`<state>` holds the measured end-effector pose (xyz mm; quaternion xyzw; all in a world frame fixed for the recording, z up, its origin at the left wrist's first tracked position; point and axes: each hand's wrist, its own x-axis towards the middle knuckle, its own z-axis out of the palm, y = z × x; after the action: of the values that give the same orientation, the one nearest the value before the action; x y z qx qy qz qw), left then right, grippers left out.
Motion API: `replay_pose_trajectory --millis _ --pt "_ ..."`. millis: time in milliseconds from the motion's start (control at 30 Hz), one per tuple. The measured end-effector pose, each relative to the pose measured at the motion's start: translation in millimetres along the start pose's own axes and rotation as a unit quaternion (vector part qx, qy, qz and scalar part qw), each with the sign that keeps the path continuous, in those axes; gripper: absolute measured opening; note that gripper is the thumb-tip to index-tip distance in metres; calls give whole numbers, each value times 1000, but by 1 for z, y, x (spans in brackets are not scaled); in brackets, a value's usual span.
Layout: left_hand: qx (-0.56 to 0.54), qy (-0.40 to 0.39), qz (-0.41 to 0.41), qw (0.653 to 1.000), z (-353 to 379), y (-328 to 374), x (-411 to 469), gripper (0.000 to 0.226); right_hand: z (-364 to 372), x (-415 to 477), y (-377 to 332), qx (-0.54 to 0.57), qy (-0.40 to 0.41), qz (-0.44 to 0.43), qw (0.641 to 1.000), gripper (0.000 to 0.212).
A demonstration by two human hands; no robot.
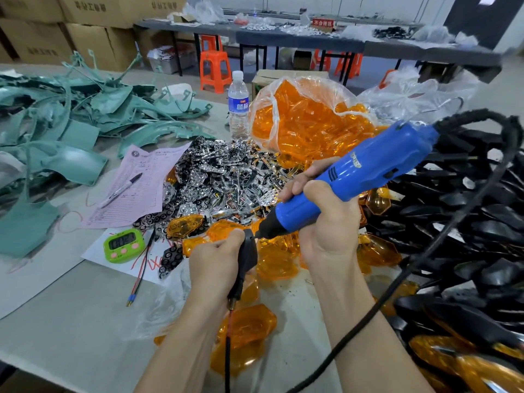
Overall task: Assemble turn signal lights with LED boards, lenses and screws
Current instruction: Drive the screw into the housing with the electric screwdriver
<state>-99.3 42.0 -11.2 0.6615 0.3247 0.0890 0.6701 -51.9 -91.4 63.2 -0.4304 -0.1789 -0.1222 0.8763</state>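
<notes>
My left hand [214, 260] grips a black turn signal housing [247, 255] with an orange lens at its top and a red and black wire hanging below. My right hand [323, 219] holds a blue electric screwdriver [354, 177], its black tip touching the housing's upper end. A heap of silver LED boards and reflectors [226, 177] lies just behind my hands. Loose orange lenses [273, 262] lie under and around my hands. A clear bag of orange lenses [306, 120] stands behind the heap.
A big pile of black housings [467, 222] fills the right side. Teal plastic panels [71, 123] cover the left. A water bottle [238, 104], pink paper with a pen [136, 182] and a green timer [123, 245] lie on the table. The screwdriver's black cord [425, 259] loops past my right arm.
</notes>
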Motion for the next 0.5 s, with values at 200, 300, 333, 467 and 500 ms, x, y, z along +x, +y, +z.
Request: replay_pose_trajectory --millis 200,300,333,467,500 --pt "15 -28 -8 999 3 9 -7 52 3 1 -6 -16 -68 -10 998 24" --pt "36 -53 -27 998 -1 10 -9 46 0 4 -10 -20 -99 11 995 39" --pt "40 -64 -29 997 -3 10 -8 44 -2 6 -11 -21 -106 23 994 47" --pt "78 -62 1 995 -18 16 5 46 -6 5 -17 15 -118 54 991 51" --pt "107 -50 17 993 -22 15 6 47 -7 3 -19 19 -118 51 992 49"
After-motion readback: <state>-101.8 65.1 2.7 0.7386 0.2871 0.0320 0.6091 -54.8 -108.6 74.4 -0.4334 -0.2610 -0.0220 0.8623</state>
